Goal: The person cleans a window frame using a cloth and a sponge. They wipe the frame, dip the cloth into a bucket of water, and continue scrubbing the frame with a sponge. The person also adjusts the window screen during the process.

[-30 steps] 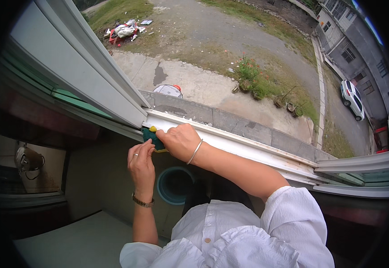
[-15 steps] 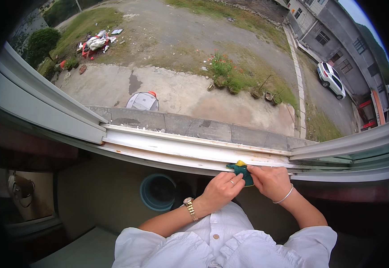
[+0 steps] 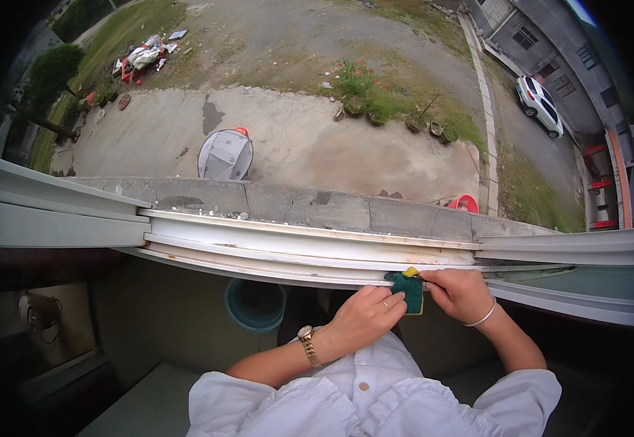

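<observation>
A thin green scouring sponge (image 3: 407, 293) with a yellow edge lies over the inner lip of the white window track (image 3: 309, 244). A yellow part of it bulges up at the top. My left hand (image 3: 364, 315), with a ring and a gold watch, is closed on the sponge's left side, fingers pressing it. From the right, my right hand (image 3: 461, 295), with a bracelet, pinches the sponge's upper corner by the yellow bulge. A small dark bit shows at its fingertips; I cannot tell what it is. Rusty stains and dirt mark the track.
A blue-green bucket (image 3: 256, 304) stands below the sill on the left. Sliding window frames (image 3: 62, 218) and a glass pane (image 3: 586, 282) flank the opening. Beyond the stone ledge (image 3: 273, 202) lies a yard with a grey covered object (image 3: 226, 155), a red basin (image 3: 465, 203), potted plants and a white car (image 3: 540, 106).
Both hands and the sponge have shifted slightly right and down in the picture. My view has also turned, and a red basin outside has come into sight.
</observation>
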{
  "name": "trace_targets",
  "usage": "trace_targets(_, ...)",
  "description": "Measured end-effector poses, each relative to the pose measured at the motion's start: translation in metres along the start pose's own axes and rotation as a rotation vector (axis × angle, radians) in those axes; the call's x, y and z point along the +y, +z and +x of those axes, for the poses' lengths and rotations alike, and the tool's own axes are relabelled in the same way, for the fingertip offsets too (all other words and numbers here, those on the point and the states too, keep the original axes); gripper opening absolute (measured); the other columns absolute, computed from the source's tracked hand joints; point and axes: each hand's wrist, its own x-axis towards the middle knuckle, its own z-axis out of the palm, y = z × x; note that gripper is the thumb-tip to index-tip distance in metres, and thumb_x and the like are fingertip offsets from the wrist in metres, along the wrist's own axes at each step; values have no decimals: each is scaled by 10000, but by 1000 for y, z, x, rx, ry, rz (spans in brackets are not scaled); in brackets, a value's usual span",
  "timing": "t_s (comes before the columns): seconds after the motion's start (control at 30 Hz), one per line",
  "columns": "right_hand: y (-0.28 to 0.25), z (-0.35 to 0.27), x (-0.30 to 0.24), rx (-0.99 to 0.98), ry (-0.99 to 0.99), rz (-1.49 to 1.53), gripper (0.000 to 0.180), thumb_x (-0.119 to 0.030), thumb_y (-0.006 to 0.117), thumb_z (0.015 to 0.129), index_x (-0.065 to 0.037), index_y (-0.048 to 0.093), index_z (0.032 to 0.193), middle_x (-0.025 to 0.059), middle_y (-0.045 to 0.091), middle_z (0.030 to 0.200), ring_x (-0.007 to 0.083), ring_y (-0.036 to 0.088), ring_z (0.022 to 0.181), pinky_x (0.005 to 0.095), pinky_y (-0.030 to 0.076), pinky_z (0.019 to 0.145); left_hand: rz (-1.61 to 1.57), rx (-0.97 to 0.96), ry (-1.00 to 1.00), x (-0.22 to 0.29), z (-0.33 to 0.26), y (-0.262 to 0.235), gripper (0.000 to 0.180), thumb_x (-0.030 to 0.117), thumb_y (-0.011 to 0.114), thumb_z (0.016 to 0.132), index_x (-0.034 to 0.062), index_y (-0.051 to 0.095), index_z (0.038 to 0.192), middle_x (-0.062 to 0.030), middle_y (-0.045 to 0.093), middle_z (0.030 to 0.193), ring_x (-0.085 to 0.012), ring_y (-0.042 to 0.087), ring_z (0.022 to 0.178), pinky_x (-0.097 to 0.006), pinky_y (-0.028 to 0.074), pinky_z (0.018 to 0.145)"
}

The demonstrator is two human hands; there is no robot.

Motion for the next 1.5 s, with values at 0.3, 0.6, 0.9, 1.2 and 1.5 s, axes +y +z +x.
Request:
trace_targets(0.3, 52, 124, -91, -89, -392, -24, 199, -194, 680, 860, -128, 678, 1048, 55, 615, 664, 262, 626, 558, 387, 473, 481, 165, 138, -388, -19, -77, -102, 147, 90, 713, 768, 72, 693, 913, -25, 725, 1093, -177, 651, 933, -308, 486, 779)
trace_targets(0.6, 143, 259, -219, 6, -706, -46, 194, -189, 657, 823, -105, 595, 987, 94, 631, 687, 294, 652, 581, 401, 482, 466, 543, 392, -723, -69, -156, -197, 117, 2, 697, 814, 39, 698, 925, -49, 739, 1016, -239, 649, 926, -364, 479, 801)
trace_targets(0.9, 165, 248, -231, 104, -635, 135, 141, -177, 640, 772, -52, 578, 793, 138, 646, 645, 297, 677, 613, 402, 498, 503, 564, 335, -735, -65, -155, -194, 209, -68, 610, 848, -10, 685, 1034, -150, 626, 903, -312, 589, 858, -406, 476, 734)
trace_targets(1.2, 69, 80, -89, 64, -224, -42, 314, -193, 660, 812, -66, 612, 1096, 90, 624, 663, 259, 651, 566, 379, 481, 466, 182, 59, -355, -14, -52, -87, 191, -11, 724, 747, 34, 715, 932, -60, 715, 845, -232, 652, 779, -360, 510, 674)
trace_targets(1.5, -9, -62, -14, 383, 232, -368, 365, -170, 716, 778, -83, 671, 1130, 20, 508, 643, 191, 586, 517, 323, 471, 468, -19, 2, 232, 34, 75, 14, 212, 103, 711, 736, 46, 699, 940, -70, 706, 1102, -205, 655, 876, -311, 529, 682)
